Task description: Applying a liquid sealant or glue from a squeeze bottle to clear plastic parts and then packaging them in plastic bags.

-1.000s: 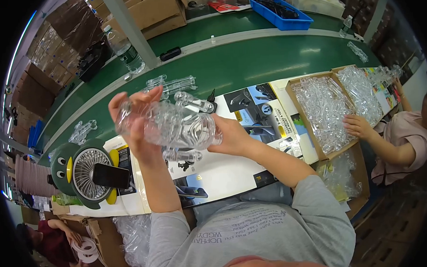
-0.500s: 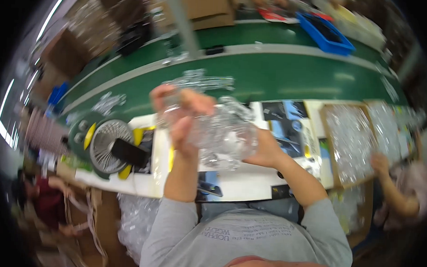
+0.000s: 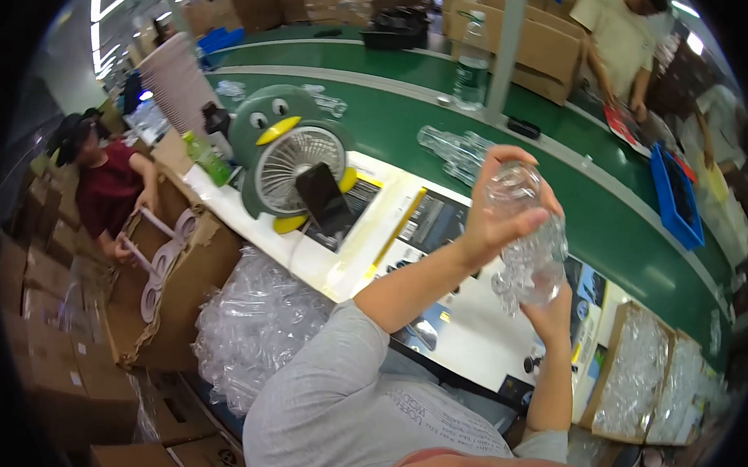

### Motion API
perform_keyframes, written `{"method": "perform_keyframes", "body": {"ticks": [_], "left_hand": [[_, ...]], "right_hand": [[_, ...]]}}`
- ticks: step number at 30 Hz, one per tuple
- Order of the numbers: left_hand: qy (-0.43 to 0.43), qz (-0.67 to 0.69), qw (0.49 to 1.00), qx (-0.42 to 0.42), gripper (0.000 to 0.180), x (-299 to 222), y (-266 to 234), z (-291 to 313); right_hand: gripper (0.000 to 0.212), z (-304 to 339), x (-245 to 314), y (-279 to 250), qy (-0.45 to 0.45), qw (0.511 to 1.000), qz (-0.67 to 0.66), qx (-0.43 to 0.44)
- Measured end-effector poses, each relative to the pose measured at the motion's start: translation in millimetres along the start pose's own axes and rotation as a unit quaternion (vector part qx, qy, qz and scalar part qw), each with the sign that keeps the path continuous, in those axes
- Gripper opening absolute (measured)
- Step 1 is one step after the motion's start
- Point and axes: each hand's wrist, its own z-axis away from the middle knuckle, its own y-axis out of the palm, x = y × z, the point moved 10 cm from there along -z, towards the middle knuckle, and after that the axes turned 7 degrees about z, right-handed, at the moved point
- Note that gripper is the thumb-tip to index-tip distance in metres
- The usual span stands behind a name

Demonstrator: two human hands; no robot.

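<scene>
Both my hands hold a bundle of clear plastic trays (image 3: 532,239) up above the white work table (image 3: 477,336). My left hand (image 3: 498,209) grips the top of the bundle from the left, fingers curled over it. My right hand (image 3: 552,310) supports it from below, mostly hidden behind the plastic. More clear plastic pieces (image 3: 455,146) lie on the green conveyor belt (image 3: 589,200) just beyond.
A green penguin-shaped desk fan (image 3: 290,161) and a dark phone (image 3: 324,200) stand on the table to the left. A bag of clear trays (image 3: 255,328) sits by my left side; cardboard boxes of trays (image 3: 637,374) at right. Other people work at left and far right. A blue bin (image 3: 676,199) lies across the belt.
My view has swung left, so the fan now sits centre-left. The tray bundle, earlier held wide in front of me, is now gripped upright and narrower at the right.
</scene>
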Motion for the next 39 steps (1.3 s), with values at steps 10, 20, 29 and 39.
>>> {"method": "perform_keyframes", "body": {"ticks": [10,20,29,39], "left_hand": [[0.088,-0.232,0.959,-0.135,0.038,-36,-50,-28],[0.150,-0.248,0.944,-0.160,0.032,-81,-40,-14],[0.135,-0.251,0.946,-0.153,0.032,-73,-34,-16],[0.152,-0.251,0.945,-0.145,0.033,-87,-15,0]], "right_hand": [[0.043,-78,-80,-130,0.056,0.911,0.399,-0.088],[0.051,-126,-225,-176,0.178,0.800,0.567,0.076],[0.040,-126,-253,-165,0.175,0.752,0.631,-0.071],[0.052,-114,-122,-130,-0.037,0.809,0.578,-0.094]]}}
